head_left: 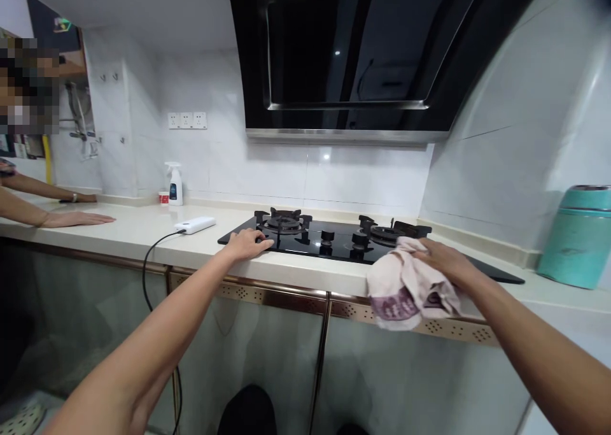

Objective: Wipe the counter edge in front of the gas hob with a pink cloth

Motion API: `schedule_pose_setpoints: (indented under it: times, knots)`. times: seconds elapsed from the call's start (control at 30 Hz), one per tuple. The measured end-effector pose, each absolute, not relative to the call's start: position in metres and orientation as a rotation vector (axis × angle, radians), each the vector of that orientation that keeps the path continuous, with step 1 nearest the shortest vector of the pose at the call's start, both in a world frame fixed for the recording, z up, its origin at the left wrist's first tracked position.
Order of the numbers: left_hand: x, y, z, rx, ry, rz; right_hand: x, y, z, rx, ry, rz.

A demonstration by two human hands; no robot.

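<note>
A black glass gas hob (305,246) is set into the pale counter, with a burner at each side and two knobs between them. My right hand (442,260) is closed on a pink cloth (396,282) at the hob's right front; the cloth's purple-patterned end hangs over the counter edge. Some of that hand's fingers are hidden by the cloth. My left hand (248,244) rests on the hob's left front corner, fingers stretched out and nothing in them. The left burner (285,221) is just beyond it, and the right burner (386,232) lies behind the cloth.
A black range hood (344,53) overhangs the hob. A turquoise container (577,237) stands at the right. On the left are a white power bank (195,225) with a black cable, a spray bottle (175,185) and a small red-and-white tub (163,197). Another person's hand (79,219) rests on the counter.
</note>
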State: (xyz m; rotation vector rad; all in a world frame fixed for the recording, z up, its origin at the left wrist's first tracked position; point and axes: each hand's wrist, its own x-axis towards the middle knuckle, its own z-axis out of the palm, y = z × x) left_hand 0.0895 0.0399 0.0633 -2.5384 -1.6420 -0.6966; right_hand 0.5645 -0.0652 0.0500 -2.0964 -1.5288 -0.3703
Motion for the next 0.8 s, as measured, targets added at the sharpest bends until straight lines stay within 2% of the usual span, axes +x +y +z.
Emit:
schedule_pose_setpoints:
  times: [0.23,0.67,0.8]
  knots:
    - [0.091,0.039,0.063,-2.533,-1.619,-0.725,0.543,-0.06,0.052,-2.334,-1.355,-0.277]
    - [0.092,0.045,0.058,-2.478,-1.627,-0.69,0.388,-0.05,0.055,-2.155,-1.683,-0.384]
    - [0.093,0.046,0.059,-2.466,-1.633,-0.681,0.343,-0.047,0.06,-2.024,-1.83,-0.316]
